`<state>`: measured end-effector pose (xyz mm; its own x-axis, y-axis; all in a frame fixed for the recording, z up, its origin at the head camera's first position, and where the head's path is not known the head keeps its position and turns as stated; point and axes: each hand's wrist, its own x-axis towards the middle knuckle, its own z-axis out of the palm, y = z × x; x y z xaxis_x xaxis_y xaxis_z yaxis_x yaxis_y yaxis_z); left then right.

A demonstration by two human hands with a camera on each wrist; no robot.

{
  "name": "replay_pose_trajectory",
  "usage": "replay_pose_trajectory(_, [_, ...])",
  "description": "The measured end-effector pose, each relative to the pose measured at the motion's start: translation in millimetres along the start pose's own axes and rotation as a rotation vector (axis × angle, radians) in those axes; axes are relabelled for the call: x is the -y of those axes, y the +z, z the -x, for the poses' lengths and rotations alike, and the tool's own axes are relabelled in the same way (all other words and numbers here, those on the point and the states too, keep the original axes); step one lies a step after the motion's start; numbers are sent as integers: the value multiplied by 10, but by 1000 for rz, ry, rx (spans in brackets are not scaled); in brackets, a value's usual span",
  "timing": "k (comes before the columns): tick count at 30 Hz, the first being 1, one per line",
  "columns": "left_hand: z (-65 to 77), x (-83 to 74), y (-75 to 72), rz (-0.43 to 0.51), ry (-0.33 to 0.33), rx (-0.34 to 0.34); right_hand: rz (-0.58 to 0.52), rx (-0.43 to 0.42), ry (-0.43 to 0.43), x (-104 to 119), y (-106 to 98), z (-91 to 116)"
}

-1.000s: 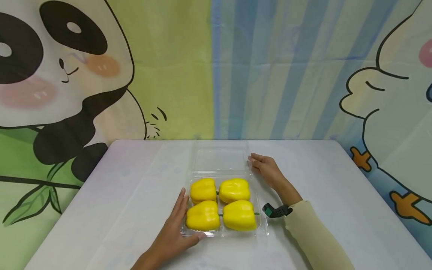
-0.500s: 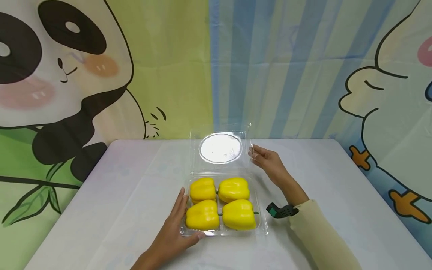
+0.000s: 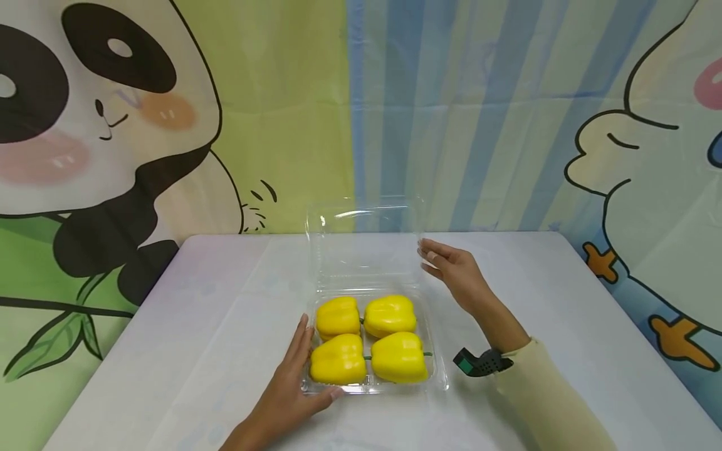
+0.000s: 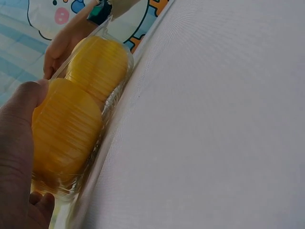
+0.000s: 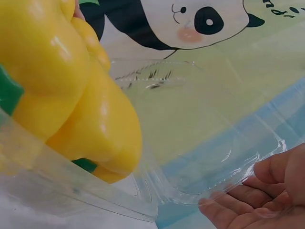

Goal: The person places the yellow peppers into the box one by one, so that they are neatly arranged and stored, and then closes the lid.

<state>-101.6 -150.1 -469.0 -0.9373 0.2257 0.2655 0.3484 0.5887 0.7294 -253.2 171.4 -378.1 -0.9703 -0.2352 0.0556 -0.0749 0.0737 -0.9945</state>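
A clear plastic clamshell container [image 3: 366, 387] holds several yellow bell peppers [image 3: 338, 358] with green stems. Its hinged lid [image 3: 366, 263] stands raised at the back, tilted away from the peppers. My left hand [image 3: 284, 391] rests against the front left corner, fingers straight along the left side and thumb at the front edge. In the left wrist view this hand [image 4: 16, 138] lies beside the pepper-filled base. My right hand [image 3: 454, 269] pinches the lid's right edge; in the right wrist view its thumb [image 5: 271, 169] and fingers lie on either side of that edge.
A white table [image 3: 197, 351] carries the container. Behind it hangs a printed curtain [image 3: 282, 125] with a panda, stripes and a white cartoon animal. A black wristband with a green patch [image 3: 479, 363] is on my right wrist.
The lid has swung up from lying back on the table to a raised tilt. My right hand has risen with its edge. The left hand and peppers have stayed in place.
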Motion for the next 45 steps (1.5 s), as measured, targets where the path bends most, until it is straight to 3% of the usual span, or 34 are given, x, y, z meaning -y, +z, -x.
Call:
replay_pose_trajectory(9, [-6,-3,16,26,-21,4,-82,31,-6,-7,-97,220])
replay_pose_trajectory(20, [-6,-7,10,-2,-11,-25,80,93,-76,-60,-151,392])
replay_pose_trajectory(28, [-8,-3,10,1,-17,-24,277,98,-2,-64,-140,577])
replay_pose_trajectory(32, [-6,-1,4,1,-14,-24,383,95,-13,-78,-116,651])
replay_pose_trajectory(38, [-1,-4,2,5,-20,-24,408,137,-102,-137,-87,680])
replay_pose_trajectory(45, [-1,13,18,11,-15,-20,419,179,-121,-165,-92,693])
